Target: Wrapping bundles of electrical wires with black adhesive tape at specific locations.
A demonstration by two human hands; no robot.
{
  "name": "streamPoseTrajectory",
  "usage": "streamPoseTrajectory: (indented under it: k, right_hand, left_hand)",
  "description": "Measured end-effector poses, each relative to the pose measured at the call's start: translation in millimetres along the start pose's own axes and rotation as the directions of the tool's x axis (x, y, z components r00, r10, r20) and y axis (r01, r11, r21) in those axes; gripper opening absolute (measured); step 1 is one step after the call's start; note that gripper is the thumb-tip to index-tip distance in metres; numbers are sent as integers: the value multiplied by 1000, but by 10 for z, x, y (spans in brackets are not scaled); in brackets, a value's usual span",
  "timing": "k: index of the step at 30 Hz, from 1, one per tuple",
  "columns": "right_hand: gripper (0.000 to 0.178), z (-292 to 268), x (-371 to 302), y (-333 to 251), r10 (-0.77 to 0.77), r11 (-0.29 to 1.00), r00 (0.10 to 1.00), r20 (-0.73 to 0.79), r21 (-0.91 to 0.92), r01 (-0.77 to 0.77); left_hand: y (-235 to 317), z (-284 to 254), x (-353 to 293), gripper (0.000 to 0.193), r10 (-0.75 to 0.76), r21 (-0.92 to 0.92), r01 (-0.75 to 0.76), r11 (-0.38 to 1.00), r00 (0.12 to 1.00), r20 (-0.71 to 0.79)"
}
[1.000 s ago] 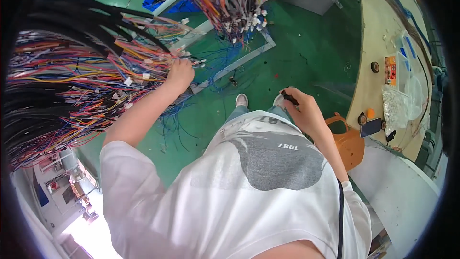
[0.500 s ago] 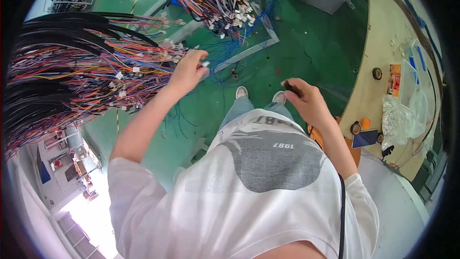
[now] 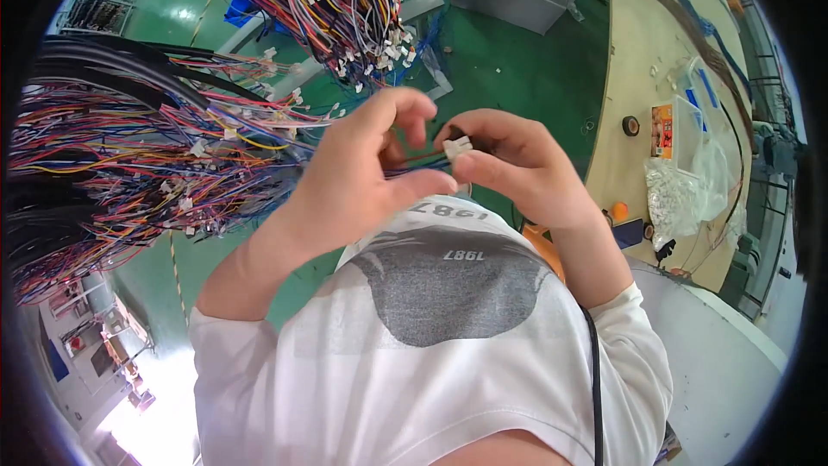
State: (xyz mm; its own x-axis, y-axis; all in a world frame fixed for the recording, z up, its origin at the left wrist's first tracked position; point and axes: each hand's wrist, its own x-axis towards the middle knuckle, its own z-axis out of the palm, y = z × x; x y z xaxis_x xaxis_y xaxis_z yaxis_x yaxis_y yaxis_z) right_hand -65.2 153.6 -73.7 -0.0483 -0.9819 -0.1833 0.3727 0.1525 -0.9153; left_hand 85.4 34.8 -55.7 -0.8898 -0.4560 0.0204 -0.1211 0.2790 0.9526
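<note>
Both hands are raised close in front of my chest, nearly touching. My right hand pinches a small white plastic connector between thumb and fingers. My left hand grips a few thin coloured wires that run into that connector, thumb and forefinger curled over them. A white shirt with a grey patch fills the lower middle of the picture.
Big bundles of multicoloured wire harnesses hang at the left, and more with white connectors hang at the top. A wooden workbench at the right holds a tape roll, plastic bags and small parts. Green floor lies below.
Both hands rose from apart, the left leaving the harness bundle, and met in front of my chest. They now hold a connector and wires between them.
</note>
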Motion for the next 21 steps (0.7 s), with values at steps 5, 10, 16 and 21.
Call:
streamPoseTrajectory:
  k: [5,10,16,21]
  right_hand:
    - [24,112,-78,-126,-214,933,976,33,-290,214]
    - [24,203,-50,-273,-282,913,958,47,-295,283]
    - [21,319,35,-613,-295,657,952,79,-706,263]
    - [21,395,130,-830,-177,421,955,239,-859,293]
  left_hand:
    - [264,-255,15,13,-239,-220,310,925,924,300]
    - [391,-329,-49,10,-289,-269,380,885,901,322]
    - [336,-376,-30,6,205,213,-220,952,975,90]
    - [427,-494,-15,12,385,319,-415,852,910,155]
